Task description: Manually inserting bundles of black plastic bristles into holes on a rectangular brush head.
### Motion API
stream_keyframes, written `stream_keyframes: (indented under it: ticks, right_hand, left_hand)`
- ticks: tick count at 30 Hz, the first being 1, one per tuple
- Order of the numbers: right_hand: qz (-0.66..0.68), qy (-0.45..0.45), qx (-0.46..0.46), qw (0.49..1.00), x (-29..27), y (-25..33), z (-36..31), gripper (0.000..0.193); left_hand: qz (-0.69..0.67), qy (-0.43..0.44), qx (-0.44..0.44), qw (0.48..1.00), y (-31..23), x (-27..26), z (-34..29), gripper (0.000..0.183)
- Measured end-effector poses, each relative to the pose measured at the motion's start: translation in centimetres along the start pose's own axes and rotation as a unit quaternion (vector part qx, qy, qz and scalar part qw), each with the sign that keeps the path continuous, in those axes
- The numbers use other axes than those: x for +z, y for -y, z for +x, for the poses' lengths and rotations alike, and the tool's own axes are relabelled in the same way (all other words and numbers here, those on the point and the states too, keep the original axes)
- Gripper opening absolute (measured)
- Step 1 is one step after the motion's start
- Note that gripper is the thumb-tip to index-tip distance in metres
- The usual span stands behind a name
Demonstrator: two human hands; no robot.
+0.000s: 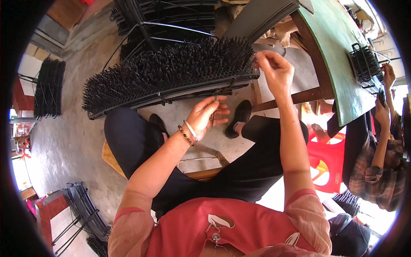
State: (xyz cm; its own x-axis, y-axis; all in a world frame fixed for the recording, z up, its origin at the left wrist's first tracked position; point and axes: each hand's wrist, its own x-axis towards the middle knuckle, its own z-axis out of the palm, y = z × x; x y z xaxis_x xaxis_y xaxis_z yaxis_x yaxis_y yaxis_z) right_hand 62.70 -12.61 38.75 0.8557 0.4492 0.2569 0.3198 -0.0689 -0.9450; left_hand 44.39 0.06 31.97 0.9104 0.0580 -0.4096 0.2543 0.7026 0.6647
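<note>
A long black rack (171, 95) stretches across in front of me above my knees. Its top is densely packed with thin black upright pieces (167, 64), like bristles. My right hand (276, 73) is at the rack's right end, thumb and forefinger pinched together; what lies between them is too small to make out. Below the rack's front edge, my left hand (203, 118) is turned partly palm up. Its thumb and forefinger close on a thin dark piece, while the other fingers are loosely spread. That hand does not touch the rack.
More black racks stand behind this one, at the far left (50, 88) and the lower left (87, 210). A green table (342, 55) on the right bears a smaller black rack (364, 64), where another person's hands (387, 77) work. A red stool (327, 160) stands beneath.
</note>
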Motion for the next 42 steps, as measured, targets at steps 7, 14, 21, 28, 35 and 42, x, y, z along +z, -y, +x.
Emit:
stream_keyframes:
  ticks: [7, 14, 21, 28, 35, 42]
  right_hand:
    - [-0.081, -0.060, -0.040, 0.994, 0.7, -2.5, 1.0, 0.014]
    - [-0.082, -0.068, -0.067, 0.992, 0.7, -2.8, 0.8, 0.014]
    - [-0.171, -0.054, -0.145, 0.973, 1.3, -2.9, 0.5, 0.013]
    - [-0.180, -0.033, -0.149, 0.972, 1.6, -2.7, 0.1, 0.011]
    - [-0.259, -0.041, -0.242, 0.934, 1.6, -3.7, -0.3, 0.009]
    - [-0.274, -0.049, -0.197, 0.940, 2.0, -2.9, -0.2, 0.010]
  left_hand:
    - [0.007, 0.000, -0.047, 0.999, 0.3, -0.2, 0.1, 0.027]
    - [0.028, 0.000, -0.051, 0.998, 0.2, -0.2, -0.2, 0.027]
    - [0.035, -0.009, -0.054, 0.998, -0.3, 0.0, -0.3, 0.026]
    - [0.036, -0.002, -0.055, 0.998, -0.1, -0.2, -0.2, 0.026]
    - [0.039, 0.001, -0.057, 0.998, -0.2, -0.2, -0.2, 0.027]
    - [0.039, 0.002, -0.041, 0.998, -0.1, -0.2, -0.4, 0.025]
